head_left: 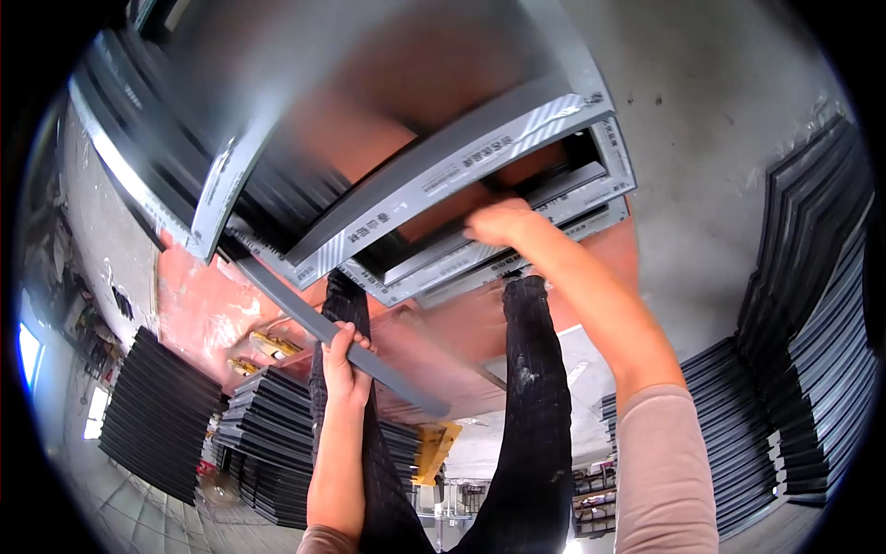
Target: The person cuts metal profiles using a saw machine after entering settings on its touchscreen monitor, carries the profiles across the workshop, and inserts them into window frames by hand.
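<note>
Salmon-red flat surface [189,300] behind; one left hand [343,367], fingers wrapped round one long flat grey bar [286,298], extending past them both ways; one right hand [500,222] at one grey rectangular frame [443,175], its grip can't be told.

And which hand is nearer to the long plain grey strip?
Left. The left hand grips the grey strip; the right hand is farther off, at the grey frames.
</note>
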Available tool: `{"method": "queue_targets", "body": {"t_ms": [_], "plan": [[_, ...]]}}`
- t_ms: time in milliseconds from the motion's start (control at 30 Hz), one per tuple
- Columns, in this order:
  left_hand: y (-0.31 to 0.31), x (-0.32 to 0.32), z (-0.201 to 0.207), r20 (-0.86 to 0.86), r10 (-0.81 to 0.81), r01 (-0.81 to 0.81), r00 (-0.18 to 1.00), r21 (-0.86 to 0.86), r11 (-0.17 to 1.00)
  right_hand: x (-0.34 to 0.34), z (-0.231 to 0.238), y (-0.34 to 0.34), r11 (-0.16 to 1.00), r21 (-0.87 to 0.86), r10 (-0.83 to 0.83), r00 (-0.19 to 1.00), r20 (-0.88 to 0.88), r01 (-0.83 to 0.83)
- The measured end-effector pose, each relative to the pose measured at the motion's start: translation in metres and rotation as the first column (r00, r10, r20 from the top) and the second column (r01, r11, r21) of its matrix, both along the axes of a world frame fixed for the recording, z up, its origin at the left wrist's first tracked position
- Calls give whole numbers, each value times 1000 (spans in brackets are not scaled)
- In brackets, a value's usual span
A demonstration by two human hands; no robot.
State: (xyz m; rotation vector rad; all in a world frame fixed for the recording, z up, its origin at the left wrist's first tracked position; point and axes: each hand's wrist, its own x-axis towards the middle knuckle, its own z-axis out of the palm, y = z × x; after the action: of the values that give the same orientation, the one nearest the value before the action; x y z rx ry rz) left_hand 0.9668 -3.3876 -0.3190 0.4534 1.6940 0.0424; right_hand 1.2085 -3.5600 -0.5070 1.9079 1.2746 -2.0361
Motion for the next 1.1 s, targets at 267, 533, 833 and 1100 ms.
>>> {"method": "queue_targets", "body": {"t_ms": [267, 533, 833, 1100], "plan": [[0, -7, 4, -5, 71, -71, 997, -33, 997, 14, 15, 34, 960, 3, 279, 957, 85, -280], [-1, -18, 2, 41, 2, -2, 999, 6, 1000, -16, 16, -11, 993, 96, 48, 974, 222, -71], [-13, -33, 3, 272, -58, 68, 961, -27, 997, -129, 165, 4, 599, 90, -750, 596, -287, 796], [-11, -18, 11, 450, -12, 100, 893, -172, 980, -146, 199, 44, 507, -13, -794, 462, -395, 862]]}}
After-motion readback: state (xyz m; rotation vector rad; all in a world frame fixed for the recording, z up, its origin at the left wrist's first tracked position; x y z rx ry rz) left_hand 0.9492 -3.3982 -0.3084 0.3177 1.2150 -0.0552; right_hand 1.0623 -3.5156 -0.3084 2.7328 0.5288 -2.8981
